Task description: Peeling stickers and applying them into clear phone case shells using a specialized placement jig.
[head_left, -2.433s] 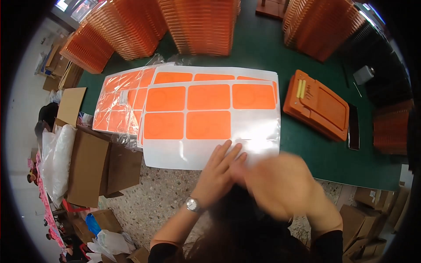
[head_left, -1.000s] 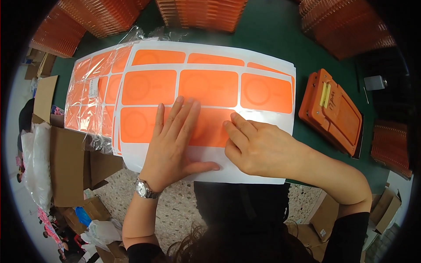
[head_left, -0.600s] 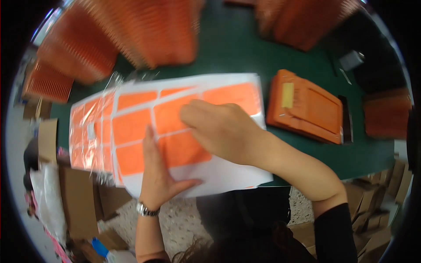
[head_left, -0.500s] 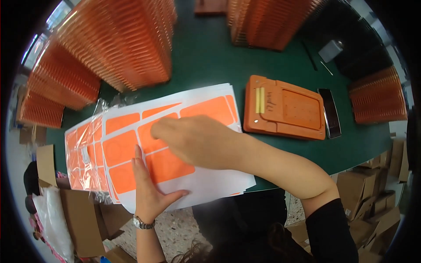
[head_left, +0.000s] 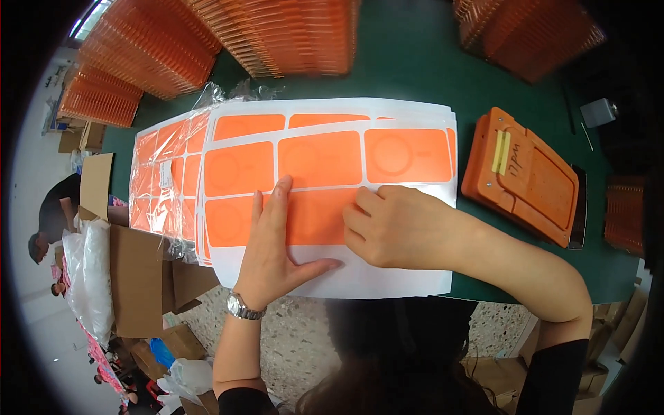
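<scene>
A white sheet (head_left: 332,277) with rows of orange rounded-rectangle stickers lies uppermost on a stack of similar sheets. My left hand (head_left: 271,252) rests palm-down on its lower left part, fingers stretched and thumb spread aside. At the right edge of the middle sticker (head_left: 317,216) in the nearer row, my right hand (head_left: 394,227) is closed, its fingers curled together. The fingertips are partly hidden, so I cannot tell whether they have lifted an edge. Left of the stack, more orange sticker sheets (head_left: 145,214) lie under clear plastic wrap.
An orange fixture block (head_left: 529,183) with a yellow strip sits on the green table (head_left: 408,66) at right, beside a dark flat piece. Tall stacks of orange cases (head_left: 297,34) line the far side. Cardboard boxes (head_left: 135,277) and a white plastic bag (head_left: 90,263) stand at lower left.
The view has turned and shifted. My right hand's fingers have gone from the farther sticker row to the nearer row, farther right. My left hand's fingertips have moved right on the sheet.
</scene>
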The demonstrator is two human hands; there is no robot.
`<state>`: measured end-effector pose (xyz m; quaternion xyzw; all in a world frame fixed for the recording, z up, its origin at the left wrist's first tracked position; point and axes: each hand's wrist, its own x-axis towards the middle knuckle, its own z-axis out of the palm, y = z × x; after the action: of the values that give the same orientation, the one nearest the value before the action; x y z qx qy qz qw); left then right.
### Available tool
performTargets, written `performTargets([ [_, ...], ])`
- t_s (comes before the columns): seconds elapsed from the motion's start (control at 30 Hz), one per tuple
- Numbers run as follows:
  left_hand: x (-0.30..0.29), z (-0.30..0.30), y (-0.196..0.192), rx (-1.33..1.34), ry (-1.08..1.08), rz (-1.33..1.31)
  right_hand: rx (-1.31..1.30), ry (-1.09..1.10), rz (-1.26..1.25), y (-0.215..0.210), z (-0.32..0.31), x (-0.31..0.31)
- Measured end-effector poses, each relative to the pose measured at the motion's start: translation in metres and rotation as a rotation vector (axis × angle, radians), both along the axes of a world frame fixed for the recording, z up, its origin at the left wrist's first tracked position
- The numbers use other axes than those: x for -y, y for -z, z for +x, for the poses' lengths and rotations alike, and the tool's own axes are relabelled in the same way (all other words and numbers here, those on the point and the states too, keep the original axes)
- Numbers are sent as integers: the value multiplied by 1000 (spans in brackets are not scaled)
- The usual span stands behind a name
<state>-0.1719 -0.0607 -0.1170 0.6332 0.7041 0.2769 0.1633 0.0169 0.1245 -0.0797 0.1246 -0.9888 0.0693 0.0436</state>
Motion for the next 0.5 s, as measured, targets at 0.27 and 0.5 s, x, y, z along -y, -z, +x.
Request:
performTargets([
  [0.27,-1,0,0,-35,19,34,20,-53,67,7,4,11],
  [0.5,3,-4,6,24,19,54,-2,220,-201,-4,-10,18],
])
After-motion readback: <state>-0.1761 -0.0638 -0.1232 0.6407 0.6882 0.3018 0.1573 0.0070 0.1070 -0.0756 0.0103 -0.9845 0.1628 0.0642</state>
